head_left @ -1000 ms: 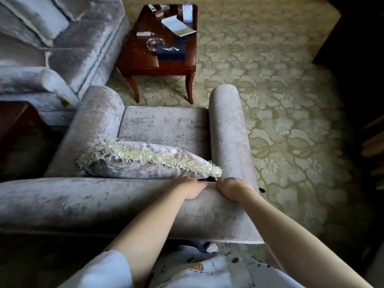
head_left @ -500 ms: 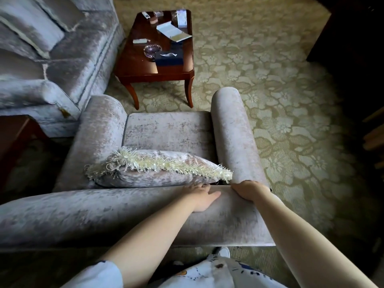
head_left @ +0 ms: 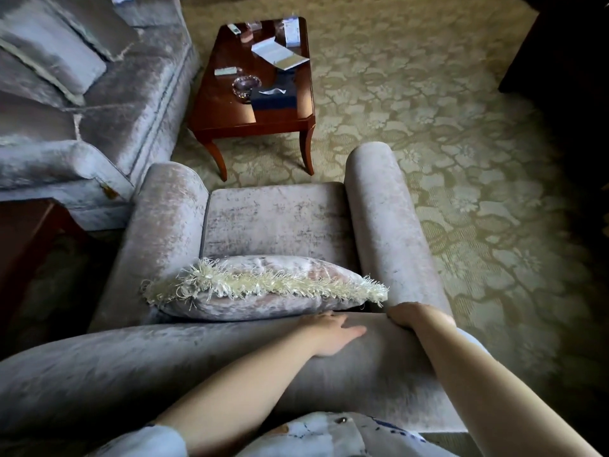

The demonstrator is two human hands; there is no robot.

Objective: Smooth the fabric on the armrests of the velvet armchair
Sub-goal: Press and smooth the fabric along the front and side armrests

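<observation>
Fingers (head_left: 349, 329) of the left hand (head_left: 329, 336) are laid flat and spread on the armchair (head_left: 270, 222) back; the right hand (head_left: 407, 316) is curled over it. Two armrests (head_left: 385, 219) and one fringed cushion (head_left: 260, 286) are seen beyond.

left hand (head_left: 333, 334) flat (fingers together), right hand (head_left: 407, 316) curled

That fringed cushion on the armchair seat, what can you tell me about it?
The pale pinkish-grey velvet cushion looks to be the same crushed fabric as the velvet armchair. A shaggy cream fringe runs along its upper edge, corner to corner. It lies on the seat, propped against the backrest, spanning most of the gap between the two rolled armrests. The left hand lies flat on the backrest top just below it; whether the fingers touch it is unclear.
</observation>
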